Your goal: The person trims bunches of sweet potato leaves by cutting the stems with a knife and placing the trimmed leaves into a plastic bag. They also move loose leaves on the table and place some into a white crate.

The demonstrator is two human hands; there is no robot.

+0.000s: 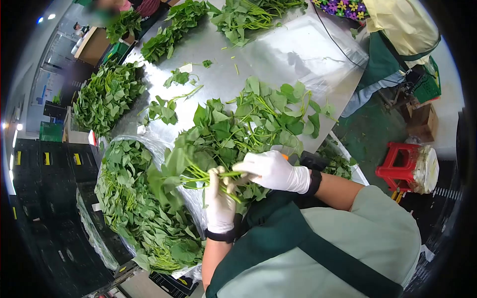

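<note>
Blurred leaves and fingertips I cannot sort out.
The leafy bunch (181, 171) in my left hand (220, 208) smears; whether my right hand (271, 171) pinches its stems, I cannot tell. The top edge crops the yellow-clad co-worker (400, 25); the far figure (78, 30) is too small to read.

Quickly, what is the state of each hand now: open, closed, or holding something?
Left hand: closed, holding leafy stems.
Right hand: curled at the same stems; whether its grip is closed cannot be told.
</note>
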